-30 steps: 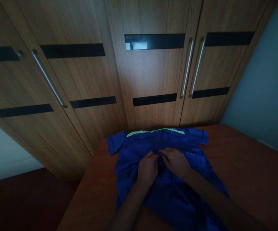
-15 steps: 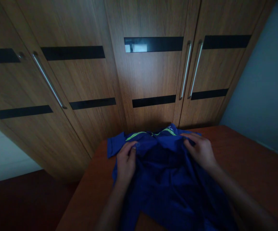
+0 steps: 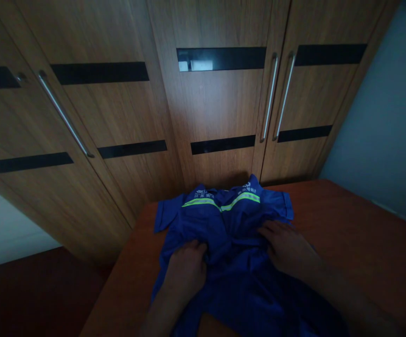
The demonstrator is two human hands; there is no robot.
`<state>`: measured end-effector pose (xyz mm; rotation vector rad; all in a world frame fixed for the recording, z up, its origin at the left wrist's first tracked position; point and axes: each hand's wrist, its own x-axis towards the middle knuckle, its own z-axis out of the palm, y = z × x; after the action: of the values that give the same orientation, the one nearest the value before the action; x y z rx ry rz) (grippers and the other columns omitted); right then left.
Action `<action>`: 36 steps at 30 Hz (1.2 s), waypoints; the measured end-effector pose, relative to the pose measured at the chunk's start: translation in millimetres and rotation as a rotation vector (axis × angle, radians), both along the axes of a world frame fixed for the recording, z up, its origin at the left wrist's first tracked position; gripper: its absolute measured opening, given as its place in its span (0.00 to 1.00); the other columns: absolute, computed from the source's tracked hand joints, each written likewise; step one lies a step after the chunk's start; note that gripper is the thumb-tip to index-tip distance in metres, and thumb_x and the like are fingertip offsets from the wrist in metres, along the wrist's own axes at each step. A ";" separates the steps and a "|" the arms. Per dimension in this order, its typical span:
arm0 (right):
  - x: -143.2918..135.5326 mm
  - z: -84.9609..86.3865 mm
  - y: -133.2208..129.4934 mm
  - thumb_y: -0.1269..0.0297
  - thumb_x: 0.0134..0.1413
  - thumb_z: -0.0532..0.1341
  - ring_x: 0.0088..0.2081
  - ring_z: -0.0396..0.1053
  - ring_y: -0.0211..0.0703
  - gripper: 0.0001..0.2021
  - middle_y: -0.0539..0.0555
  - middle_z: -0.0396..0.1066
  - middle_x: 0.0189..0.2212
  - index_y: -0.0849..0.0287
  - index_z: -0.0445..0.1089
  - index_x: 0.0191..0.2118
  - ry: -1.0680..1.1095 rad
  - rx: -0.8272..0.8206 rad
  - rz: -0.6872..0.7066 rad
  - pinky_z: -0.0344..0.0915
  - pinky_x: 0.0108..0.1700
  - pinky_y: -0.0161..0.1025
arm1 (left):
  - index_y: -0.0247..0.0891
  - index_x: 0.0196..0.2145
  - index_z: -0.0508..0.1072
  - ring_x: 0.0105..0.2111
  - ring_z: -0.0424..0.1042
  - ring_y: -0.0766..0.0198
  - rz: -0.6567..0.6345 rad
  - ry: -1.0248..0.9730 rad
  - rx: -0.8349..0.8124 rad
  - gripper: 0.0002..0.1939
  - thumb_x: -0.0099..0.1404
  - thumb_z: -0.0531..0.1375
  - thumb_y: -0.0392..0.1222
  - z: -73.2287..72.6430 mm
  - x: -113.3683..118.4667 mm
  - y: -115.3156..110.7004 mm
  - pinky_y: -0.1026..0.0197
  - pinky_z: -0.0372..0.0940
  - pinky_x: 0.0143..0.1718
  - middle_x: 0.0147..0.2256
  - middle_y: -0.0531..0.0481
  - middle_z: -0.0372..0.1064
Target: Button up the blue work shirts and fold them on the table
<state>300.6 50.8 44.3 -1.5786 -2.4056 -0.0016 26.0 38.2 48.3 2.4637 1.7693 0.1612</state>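
Garment (image 3: 224, 264) lies on the counter (image 3: 350, 238), lower centre of the head view. It looks soft, limp and fairly light, best taken near the sleeves (image 3: 168, 213). Left grip (image 3: 187, 267) curls on it, pinch unclear; right grip (image 3: 290, 245) rests spread.

The bottom of the blue clothing (image 3: 231, 262) is cut off. My left hand (image 3: 188, 264) hides its fingertips — I can't tell if they pinch. My right hand (image 3: 289, 244) looks blurry, and the white letters (image 3: 247, 189) are too small to read.
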 end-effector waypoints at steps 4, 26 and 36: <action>-35.0 12.2 -1.8 0.68 0.52 0.57 0.47 0.63 0.49 0.17 0.56 0.68 0.46 0.56 0.67 0.50 0.071 0.063 0.086 0.56 0.51 0.45 | 0.42 0.46 0.69 0.47 0.65 0.53 -0.057 -0.065 0.141 0.21 0.53 0.53 0.31 20.0 22.8 -5.0 0.51 0.58 0.49 0.45 0.45 0.66; -62.0 -8.6 36.3 0.60 0.59 0.53 0.37 0.74 0.45 0.12 0.52 0.77 0.37 0.52 0.73 0.42 0.043 0.027 -0.176 0.65 0.37 0.36 | 0.41 0.45 0.72 0.39 0.69 0.63 -0.089 -0.374 0.195 0.19 0.63 0.48 0.28 -28.7 55.4 46.8 0.64 0.63 0.42 0.38 0.48 0.67; -66.1 -5.1 39.1 0.66 0.57 0.54 0.39 0.74 0.41 0.12 0.51 0.77 0.39 0.51 0.73 0.43 0.032 -0.017 -0.027 0.63 0.40 0.34 | 0.44 0.46 0.72 0.41 0.69 0.64 -0.023 -0.412 0.174 0.19 0.64 0.49 0.30 -30.0 48.3 42.8 0.64 0.63 0.43 0.40 0.50 0.68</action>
<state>234.6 89.9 39.1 -1.6061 -2.3659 0.0385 74.3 81.1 18.3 2.3348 1.6043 0.7883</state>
